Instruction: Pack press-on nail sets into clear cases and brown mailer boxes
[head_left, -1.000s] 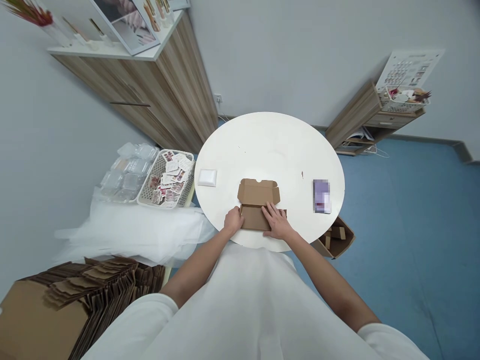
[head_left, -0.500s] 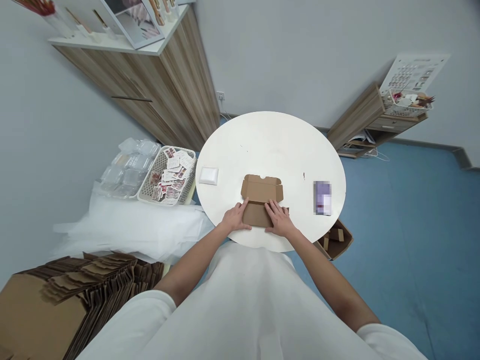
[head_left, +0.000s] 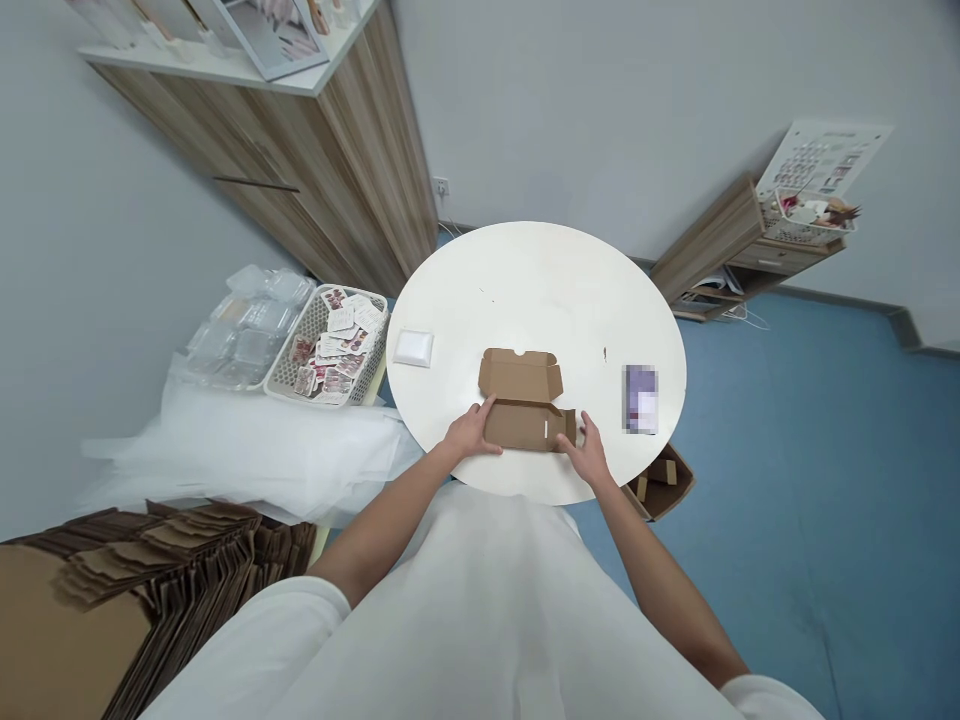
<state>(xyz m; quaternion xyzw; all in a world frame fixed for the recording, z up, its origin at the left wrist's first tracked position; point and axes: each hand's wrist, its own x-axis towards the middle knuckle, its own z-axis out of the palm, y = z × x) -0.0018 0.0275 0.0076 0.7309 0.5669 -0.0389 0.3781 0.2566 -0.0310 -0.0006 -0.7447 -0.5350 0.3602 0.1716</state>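
A brown cardboard box (head_left: 517, 425) lies on the white round table (head_left: 540, 290) in front of me, its lid (head_left: 520, 376) folded back away from me. My left hand (head_left: 469, 432) holds the box's left end, with the thumb near the front edge and the fingers along the side. At the right end, my right hand (head_left: 586, 452) has thumb and fingers spread around the raised side flap (head_left: 571, 425). The thumb touches the box, while the fingers reach past the flap. A small white slot shows in the box near that end.
On the table are a white packet (head_left: 413, 348) at left and a blurred purple item (head_left: 640, 399) at right. A basket of cards (head_left: 330, 350), white foam sheets (head_left: 247, 440) and stacked flat cardboard (head_left: 187, 590) stand left. An open carton (head_left: 667, 485) sits below the table's right edge.
My right hand has moved right, off the middle of the box to its right-end flap, which now stands more upright. My left hand stays at the left end.
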